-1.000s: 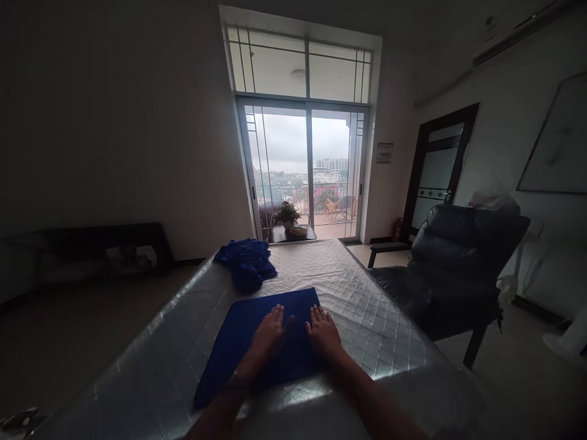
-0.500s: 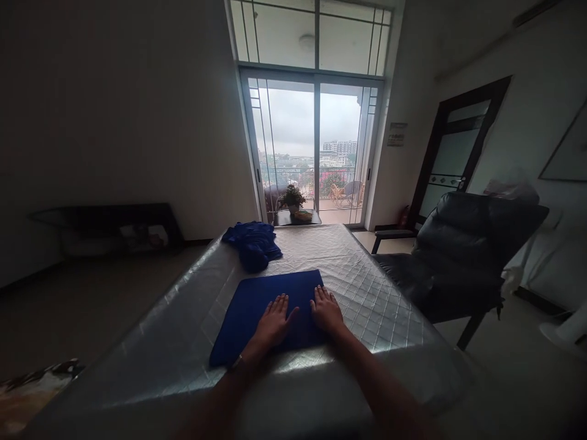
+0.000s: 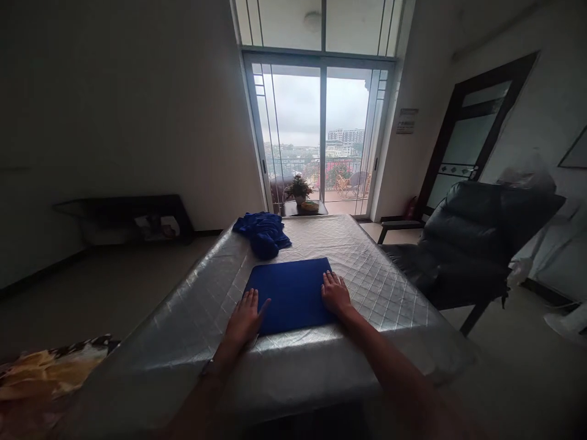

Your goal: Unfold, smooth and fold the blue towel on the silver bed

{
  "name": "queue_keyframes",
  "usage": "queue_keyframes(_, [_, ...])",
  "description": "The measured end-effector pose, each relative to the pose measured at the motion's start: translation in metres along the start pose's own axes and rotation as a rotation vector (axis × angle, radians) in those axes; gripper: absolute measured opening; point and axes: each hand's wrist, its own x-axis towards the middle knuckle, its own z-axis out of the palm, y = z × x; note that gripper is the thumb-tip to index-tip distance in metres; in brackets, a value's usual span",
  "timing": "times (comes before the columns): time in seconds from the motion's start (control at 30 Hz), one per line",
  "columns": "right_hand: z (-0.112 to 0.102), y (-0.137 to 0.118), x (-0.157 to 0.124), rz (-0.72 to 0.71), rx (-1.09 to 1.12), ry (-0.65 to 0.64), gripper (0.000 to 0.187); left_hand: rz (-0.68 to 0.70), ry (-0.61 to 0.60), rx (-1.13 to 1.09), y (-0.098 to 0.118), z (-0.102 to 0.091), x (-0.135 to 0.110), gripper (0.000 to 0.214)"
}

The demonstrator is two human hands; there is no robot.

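A flat, folded blue cloth (image 3: pixel 292 294) lies on the table, roughly rectangular with rounded far corners. On its left edge rests my left hand (image 3: pixel 244 314), fingers stretched forward and the thumb apart. My right hand (image 3: pixel 336 293) lies flat along the opposite edge, fingers extended. Neither hand grasps anything. Beyond the folded piece, at the far left of the table, sits a crumpled heap of blue cloth (image 3: pixel 265 235).
A silvery quilted cover (image 3: pixel 323 235) spreads over the table. To the right stands a black padded armchair (image 3: pixel 468 238). Past the far edge, a small stand holds a potted plant (image 3: pixel 299 188) before glass sliding doors. Yellowish fabric (image 3: pixel 50 373) lies at lower left.
My left hand has moved left, from the middle of the folded cloth to its left edge. The cloth's near left part looks drawn in. My right hand stays at the right edge.
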Motion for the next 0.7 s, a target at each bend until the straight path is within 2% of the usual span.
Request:
queue_keyframes(0.13, [-0.010, -0.006, -0.020, -0.081, -0.025, 0.035, 0.057, 0.017, 0.025, 0.020, 0.006, -0.005, -0.002, 0.085])
queue_keyframes(0.37, [-0.004, -0.004, -0.060, 0.020, 0.054, -0.153, 0.063, 0.037, 0.070, 0.013, 0.007, -0.006, -0.004, 0.079])
queue_keyframes(0.53, [-0.005, -0.004, -0.065, 0.016, 0.061, -0.134, 0.063, 0.018, 0.061, 0.016, 0.011, -0.013, -0.006, 0.083])
queue_keyframes(0.7, [-0.006, -0.006, -0.066, 0.030, 0.082, -0.105, 0.062, 0.116, 0.081, 0.012, 0.009, -0.017, -0.007, 0.071])
